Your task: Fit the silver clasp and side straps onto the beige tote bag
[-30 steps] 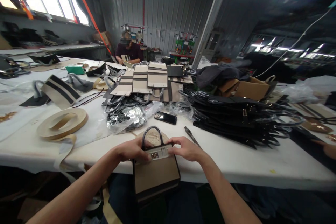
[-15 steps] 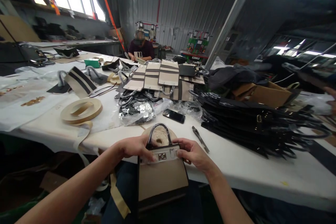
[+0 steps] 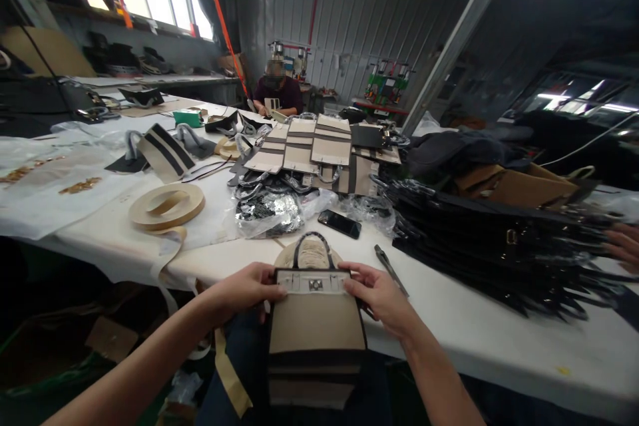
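We hold a beige and black bag (image 3: pixel 317 323) by its top corners, just at the table's front edge and over our lap. Our left hand (image 3: pixel 260 286) pinches one corner, thumb in front; our right hand (image 3: pixel 375 291) pinches the other, and the metal clasp (image 3: pixel 316 285) sits between our thumbs. On the white table (image 3: pixel 464 323), a tape roll (image 3: pixel 142 210) lies near the front edge at left, with a phone (image 3: pixel 339 223) farther in and black bags (image 3: pixel 464 239) stacked at right. A co-worker (image 3: pixel 277 93) sits at the far edge, before a grey wall (image 3: pixel 279 0).

Bag panels (image 3: pixel 330 148) and green machinery (image 3: pixel 387 86) mark a workshop.
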Demonstrator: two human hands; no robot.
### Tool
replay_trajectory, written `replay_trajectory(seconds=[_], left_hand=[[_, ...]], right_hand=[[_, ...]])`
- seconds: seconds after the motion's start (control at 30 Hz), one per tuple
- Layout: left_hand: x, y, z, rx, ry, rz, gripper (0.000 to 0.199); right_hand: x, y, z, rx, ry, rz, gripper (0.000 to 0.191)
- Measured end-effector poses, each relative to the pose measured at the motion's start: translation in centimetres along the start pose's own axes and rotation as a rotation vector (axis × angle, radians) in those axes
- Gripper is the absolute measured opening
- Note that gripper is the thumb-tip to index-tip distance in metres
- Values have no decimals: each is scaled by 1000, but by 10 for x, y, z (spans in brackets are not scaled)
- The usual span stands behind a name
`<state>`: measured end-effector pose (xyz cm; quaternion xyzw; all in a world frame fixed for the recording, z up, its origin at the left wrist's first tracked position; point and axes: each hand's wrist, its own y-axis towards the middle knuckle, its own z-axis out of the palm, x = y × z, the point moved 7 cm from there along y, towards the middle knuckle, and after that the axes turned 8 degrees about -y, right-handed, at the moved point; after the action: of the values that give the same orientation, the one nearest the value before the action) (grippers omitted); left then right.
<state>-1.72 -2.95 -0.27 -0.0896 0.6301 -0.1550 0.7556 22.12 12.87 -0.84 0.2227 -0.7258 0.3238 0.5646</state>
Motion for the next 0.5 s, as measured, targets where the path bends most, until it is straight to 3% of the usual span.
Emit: replay_trajectory(seconds=[0.07, 0.17, 0.23, 0.4, 0.5], left_hand=[[-10, 20, -14, -149, 101, 4, 33], [-19, 41, -33, -413, 422, -8, 12], [-20, 47, -38, -541, 644, 22, 15], [-6, 45, -38, -687, 833, 100, 21], [0, 45, -37, -715, 857, 139, 18]], right_hand=[[9, 24, -5, -58, -73, -66, 75], [9, 50, -4, -117, -217, -157, 67], [3, 56, -2, -146, -315, -193, 59], [-2, 50, -5, -243, -605, -301, 43], [-7, 49, -7, -237, -610, -326, 41]])
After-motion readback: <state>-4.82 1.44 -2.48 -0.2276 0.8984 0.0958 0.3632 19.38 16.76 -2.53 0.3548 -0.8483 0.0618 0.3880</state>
